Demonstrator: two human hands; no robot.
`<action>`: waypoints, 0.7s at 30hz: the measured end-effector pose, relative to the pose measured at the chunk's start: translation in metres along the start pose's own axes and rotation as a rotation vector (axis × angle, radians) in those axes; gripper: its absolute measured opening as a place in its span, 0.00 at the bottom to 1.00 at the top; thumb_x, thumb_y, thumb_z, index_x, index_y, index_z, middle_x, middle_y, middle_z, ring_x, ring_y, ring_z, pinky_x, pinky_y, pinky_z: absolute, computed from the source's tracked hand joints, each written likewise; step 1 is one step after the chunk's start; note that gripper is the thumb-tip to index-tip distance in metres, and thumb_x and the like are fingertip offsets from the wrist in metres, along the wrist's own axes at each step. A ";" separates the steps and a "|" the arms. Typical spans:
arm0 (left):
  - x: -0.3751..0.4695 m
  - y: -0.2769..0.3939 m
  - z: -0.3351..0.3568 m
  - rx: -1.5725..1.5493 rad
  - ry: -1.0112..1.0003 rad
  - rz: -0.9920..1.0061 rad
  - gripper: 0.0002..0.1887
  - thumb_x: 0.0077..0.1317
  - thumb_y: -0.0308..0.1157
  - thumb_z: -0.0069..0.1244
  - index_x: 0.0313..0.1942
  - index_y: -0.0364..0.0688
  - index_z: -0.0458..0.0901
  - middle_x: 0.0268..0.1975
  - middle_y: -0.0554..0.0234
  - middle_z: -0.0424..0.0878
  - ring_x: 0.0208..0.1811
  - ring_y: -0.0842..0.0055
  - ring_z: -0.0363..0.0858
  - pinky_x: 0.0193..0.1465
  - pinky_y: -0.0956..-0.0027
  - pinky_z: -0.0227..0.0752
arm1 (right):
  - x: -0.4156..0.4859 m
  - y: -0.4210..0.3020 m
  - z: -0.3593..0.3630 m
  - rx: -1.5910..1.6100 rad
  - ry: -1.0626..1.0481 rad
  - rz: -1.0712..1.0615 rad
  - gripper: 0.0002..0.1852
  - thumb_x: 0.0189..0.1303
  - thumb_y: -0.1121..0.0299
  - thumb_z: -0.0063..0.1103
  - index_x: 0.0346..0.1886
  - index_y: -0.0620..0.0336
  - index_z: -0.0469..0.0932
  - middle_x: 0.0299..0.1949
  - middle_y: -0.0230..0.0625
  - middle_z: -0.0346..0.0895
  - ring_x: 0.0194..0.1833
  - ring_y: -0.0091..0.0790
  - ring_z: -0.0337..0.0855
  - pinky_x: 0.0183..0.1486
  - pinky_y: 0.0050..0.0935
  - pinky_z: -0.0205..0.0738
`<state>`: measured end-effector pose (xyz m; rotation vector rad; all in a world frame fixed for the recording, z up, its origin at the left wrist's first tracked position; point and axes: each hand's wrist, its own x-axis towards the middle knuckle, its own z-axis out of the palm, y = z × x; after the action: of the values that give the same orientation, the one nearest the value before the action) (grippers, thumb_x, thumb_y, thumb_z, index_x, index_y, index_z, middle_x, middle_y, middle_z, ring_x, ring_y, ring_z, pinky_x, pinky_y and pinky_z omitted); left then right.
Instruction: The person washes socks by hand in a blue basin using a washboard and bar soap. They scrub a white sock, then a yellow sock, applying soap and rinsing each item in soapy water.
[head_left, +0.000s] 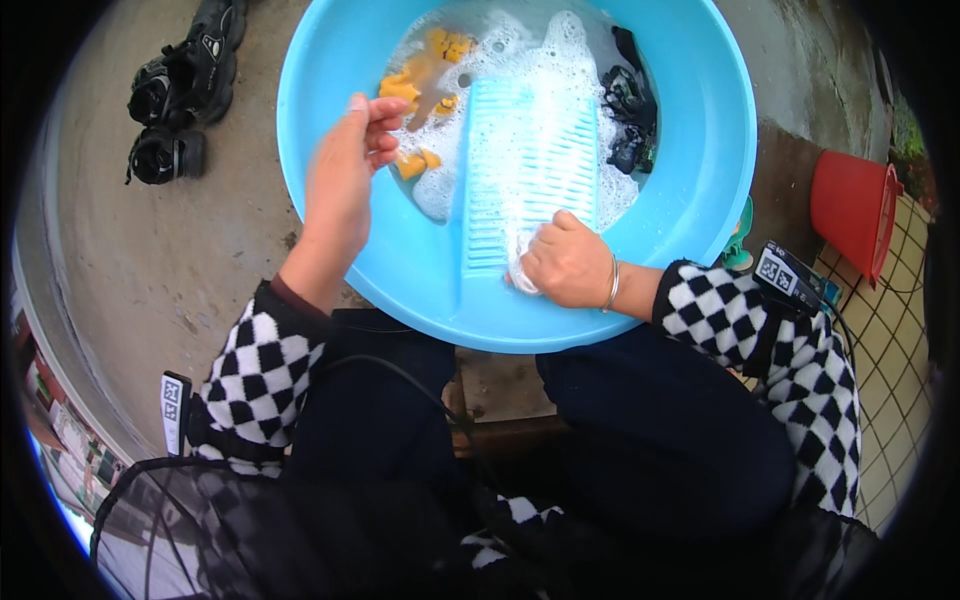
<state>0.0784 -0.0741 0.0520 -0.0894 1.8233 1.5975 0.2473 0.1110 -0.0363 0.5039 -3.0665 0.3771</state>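
Observation:
A large blue plastic basin of soapy water stands before my knees. Its ribbed washboard, streaked with suds, slopes down into the foam. My right hand is clenched around a wet white cloth at the washboard's near end; the fist hides most of the cloth. Over the basin's left side hangs my left hand, fingers loosely bent and apart, nothing visible in it. Near its fingertips, yellow fabric pokes through the foam. Black fabric lies soaked along the basin's right wall.
Black shoes sit on the concrete floor at the upper left. A red bucket stands to the right, beside yellow tiles. Close to the basin's right rim is a green object, partly hidden. A black cable crosses my lap.

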 end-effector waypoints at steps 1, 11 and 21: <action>0.000 0.000 0.001 0.002 -0.006 -0.012 0.20 0.70 0.45 0.35 0.45 0.37 0.75 0.39 0.70 0.74 0.36 0.85 0.67 0.44 0.79 0.63 | 0.007 0.014 -0.001 -0.002 -0.095 -0.008 0.10 0.50 0.64 0.52 0.17 0.56 0.74 0.20 0.40 0.73 0.25 0.36 0.76 0.36 0.38 0.66; 0.004 0.000 0.000 -0.014 0.010 -0.022 0.19 0.70 0.43 0.35 0.44 0.37 0.75 0.39 0.68 0.74 0.37 0.85 0.68 0.44 0.79 0.63 | 0.014 -0.007 -0.027 0.176 0.030 -0.216 0.15 0.54 0.56 0.50 0.18 0.54 0.74 0.14 0.34 0.69 0.21 0.35 0.72 0.37 0.44 0.67; 0.006 0.002 0.005 -0.053 -0.007 0.023 0.17 0.70 0.42 0.36 0.43 0.37 0.75 0.38 0.68 0.75 0.36 0.85 0.68 0.44 0.79 0.64 | 0.009 -0.017 -0.025 0.126 0.075 -0.246 0.09 0.49 0.66 0.54 0.15 0.52 0.70 0.15 0.32 0.65 0.22 0.33 0.68 0.31 0.33 0.63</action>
<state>0.0753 -0.0671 0.0507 -0.0870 1.7830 1.6597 0.2436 0.0987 -0.0072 0.8396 -2.8748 0.5672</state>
